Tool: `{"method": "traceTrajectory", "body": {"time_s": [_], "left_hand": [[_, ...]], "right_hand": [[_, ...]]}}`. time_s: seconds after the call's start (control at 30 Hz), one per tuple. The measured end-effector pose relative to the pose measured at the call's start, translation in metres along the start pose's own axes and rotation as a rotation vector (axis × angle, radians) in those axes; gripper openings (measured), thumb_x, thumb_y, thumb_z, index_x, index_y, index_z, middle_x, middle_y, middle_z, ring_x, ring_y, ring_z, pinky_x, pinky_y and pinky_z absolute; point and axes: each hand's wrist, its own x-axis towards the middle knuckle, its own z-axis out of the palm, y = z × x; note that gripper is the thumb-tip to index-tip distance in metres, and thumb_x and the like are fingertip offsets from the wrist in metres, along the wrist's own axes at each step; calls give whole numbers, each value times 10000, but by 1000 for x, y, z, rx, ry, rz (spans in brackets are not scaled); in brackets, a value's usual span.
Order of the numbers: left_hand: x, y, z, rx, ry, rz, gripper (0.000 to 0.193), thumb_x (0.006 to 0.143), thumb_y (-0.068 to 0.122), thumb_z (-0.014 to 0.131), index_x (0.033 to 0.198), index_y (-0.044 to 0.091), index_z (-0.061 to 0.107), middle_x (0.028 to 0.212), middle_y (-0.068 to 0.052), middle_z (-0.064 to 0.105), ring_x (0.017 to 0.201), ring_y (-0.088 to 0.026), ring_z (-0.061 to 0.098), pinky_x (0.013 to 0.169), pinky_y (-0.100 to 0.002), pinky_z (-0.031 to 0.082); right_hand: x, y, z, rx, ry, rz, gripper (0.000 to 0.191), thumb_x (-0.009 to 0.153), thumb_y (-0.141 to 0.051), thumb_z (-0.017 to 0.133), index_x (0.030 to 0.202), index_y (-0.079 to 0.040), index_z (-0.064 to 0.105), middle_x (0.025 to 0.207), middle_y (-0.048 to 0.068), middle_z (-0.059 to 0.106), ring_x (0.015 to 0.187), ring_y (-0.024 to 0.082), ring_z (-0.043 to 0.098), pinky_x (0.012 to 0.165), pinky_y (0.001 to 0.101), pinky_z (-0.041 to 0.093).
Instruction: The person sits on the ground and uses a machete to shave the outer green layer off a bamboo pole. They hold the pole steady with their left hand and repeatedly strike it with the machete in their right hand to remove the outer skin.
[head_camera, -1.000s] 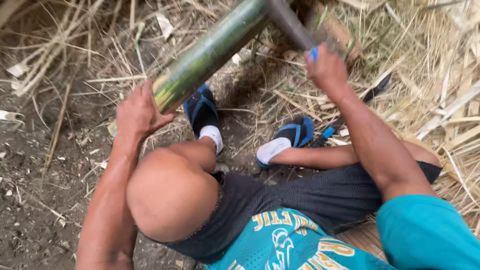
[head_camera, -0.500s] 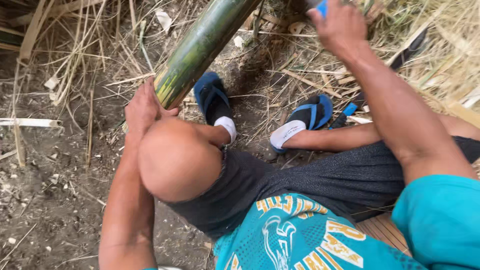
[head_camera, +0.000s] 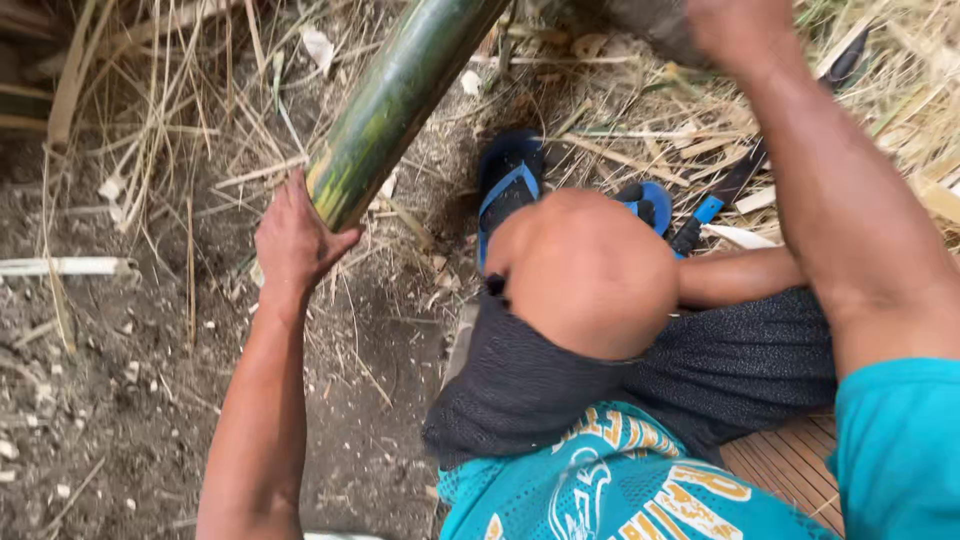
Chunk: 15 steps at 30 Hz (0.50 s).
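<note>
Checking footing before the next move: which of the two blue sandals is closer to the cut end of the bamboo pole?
The left blue sandal, left of the bent knee, nearer the pole's cut end. The other sandal is mostly hidden behind the knee.

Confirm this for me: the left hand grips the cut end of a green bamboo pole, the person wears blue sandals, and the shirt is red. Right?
Not quite. The shirt is teal with yellow lettering, not red, as the head view shows. The rest holds: the left hand grips the cut end of the green bamboo pole, and the sandals are blue.
</note>
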Motion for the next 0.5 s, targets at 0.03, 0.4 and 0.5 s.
{"method": "traceTrajectory", "body": {"time_s": [0.03,0.4,0.5], "left_hand": [[1,0,1,5,-13,-1,1132,651,482,923,1512,-18,385,1269,-254,598,1097,-406,627,930,-482,544],[-4,8,28,137,170,39,1107,677,488,922,1500,-11,376,1349,-220,578,1214,-363,594,997,-479,508],[-2,3,28,103,17,-36,1162,659,493,929,1516,-37,350,1329,-249,563,1166,-384,596,993,-484,503]], "right_hand": [[-8,-19,-5,-105,126,-77,352,1103,-302,534,1045,5,696,854,234,708,723,384,698,645,510,553],[0,-111,-67,-192,-278,23,575,1106,-590,509,987,-35,599,760,216,696,673,382,702,596,530,528],[-4,-109,-62,-19,-185,-33,535,1179,-475,522,1238,57,514,761,258,678,645,443,686,554,548,528]]}}
